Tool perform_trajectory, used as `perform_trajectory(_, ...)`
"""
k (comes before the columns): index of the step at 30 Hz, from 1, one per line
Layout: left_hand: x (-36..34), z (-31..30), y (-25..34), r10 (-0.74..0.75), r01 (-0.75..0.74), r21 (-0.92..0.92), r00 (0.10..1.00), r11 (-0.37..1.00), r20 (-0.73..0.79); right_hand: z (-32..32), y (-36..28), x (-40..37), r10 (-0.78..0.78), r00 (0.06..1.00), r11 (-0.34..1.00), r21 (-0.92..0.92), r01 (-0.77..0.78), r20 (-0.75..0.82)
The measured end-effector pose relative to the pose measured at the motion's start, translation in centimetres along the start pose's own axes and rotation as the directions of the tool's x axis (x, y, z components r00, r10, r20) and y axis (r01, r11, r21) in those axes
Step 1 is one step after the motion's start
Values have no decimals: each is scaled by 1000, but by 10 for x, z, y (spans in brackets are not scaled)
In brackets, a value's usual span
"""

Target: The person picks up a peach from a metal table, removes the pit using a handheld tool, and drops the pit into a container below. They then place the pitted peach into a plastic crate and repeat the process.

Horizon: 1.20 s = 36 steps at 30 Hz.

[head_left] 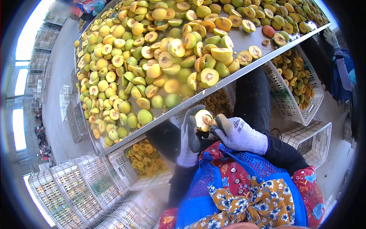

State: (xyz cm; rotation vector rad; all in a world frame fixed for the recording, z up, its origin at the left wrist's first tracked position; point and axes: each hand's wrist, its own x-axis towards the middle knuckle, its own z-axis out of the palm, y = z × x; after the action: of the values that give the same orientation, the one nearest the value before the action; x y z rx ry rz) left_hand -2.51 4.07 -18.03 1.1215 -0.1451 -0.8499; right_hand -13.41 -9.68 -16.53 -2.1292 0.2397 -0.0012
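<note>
My left hand (189, 134) grips a fruit half (202, 119); my right hand (238, 133) pinches its stone (208, 120) with narrow fingers. I judge the pitting is underway; next needs a firm pull.

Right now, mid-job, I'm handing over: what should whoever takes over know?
Left hand grips a fruit half; right hand picks at what looks like its stone.
Metal table above is heaped with fruit; the crate below holds pieces.
Done: many lie halved. Left: this stone, plus the whole fruit on the table.
</note>
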Motion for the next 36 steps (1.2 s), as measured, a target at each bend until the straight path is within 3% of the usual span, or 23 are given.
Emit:
perform_trajectory(3, 1, 1, -6, -4, 5, 5, 999, 1000, -47, 1, -2, 0, 8, 999, 1000, -5, -8, 32)
perform_trajectory(5, -1, 5, -8, 159, -121, 357, 984, 926, -78, -2, -8, 2, 28, 996, 999, -21, -26, 85)
perform_trajectory(8, 3, 2, -13, 166, -109, 350, 976, 931, -137, 4, -5, 0, -36, 997, 995, -92, 43, 72)
perform_trajectory(11, 7, 2, -15, 210, -131, 391, 964, 911, -166, 4, -9, 3, 67, 986, 992, -113, -50, 151)
perform_trajectory(14, 10, 0, -22, 213, -103, 417, 951, 903, -226, 15, 5, 1, 45, 992, 995, 82, -55, 122)
perform_trajectory(16, 7, 0, -26, 260, -122, 474, 936, 872, -238, 10, 5, 1, 134, 953, 899, 371, -232, 272)
perform_trajectory(17, 8, -1, -23, 254, -140, 505, 953, 852, -163, 3, 4, 3, 154, 921, 809, 490, -325, 357)
perform_trajectory(18, 9, -2, -17, 240, -157, 535, 967, 830, -89, -11, -1, 9, 248, 814, 727, 454, -515, 525)
perform_trajectory(19, 10, -2, -12, 224, -178, 563, 975, 807, -13, -16, 2, 10, 260, 663, 460, 514, -724, 701)
perform_trajectory(21, 13, -3, -7, 117, -104, 437, 993, 893, -4, -12, 16, 9, 125, 673, 358, 599, -716, 729)
perform_trajectory(22, 13, -3, -6, 63, -60, 371, 998, 927, 6, -8, 15, 7, 174, 738, 461, 609, -646, 652)
perform_trajectory(24, 12, 2, -17, 208, -116, 568, 973, 815, -99, 0, 5, 5, 233, 854, 656, 573, -492, 466)
perform_trajectory(26, 12, 10, -22, 350, -163, 681, 926, 714, -145, 12, 16, 2, 240, 843, 587, 619, -521, 482)
perform_trajectory(27, 12, 8, -24, 388, -193, 764, 918, 616, -81, 13, 16, 3, 244, 836, 550, 639, -537, 492)
perform_trajectory(28, 11, 3, -26, 415, -217, 834, 910, 507, -16, 4, 16, 4, 230, 723, 312, 655, -689, 651)
perform_trajectory(30, 13, -3, -22, 297, -174, 855, 955, 489, 24, 2, 15, 1, 245, 699, 287, 638, -714, 672)
perform_trajectory(31, 16, -3, -16, 150, -90, 813, 989, 575, 4, 2, 15, -1, 253, 685, 274, 629, -728, 683)
perform_trajectory(32, 17, -2, -14, 2, 3, 765, 1000, 645, -5, 6, 12, -3, 275, 730, 318, 657, -684, 626)
perform_trajectory(35, 14, 8, -29, 281, -87, 866, 958, 492, -64, 17, 29, -4, 205, 763, 313, 698, -644, 613)
perform_trajectory(36, 14, 9, -29, 224, -74, 757, 970, 649, -98, -1, 16, -2, 222, 700, 217, 665, -714, 679)
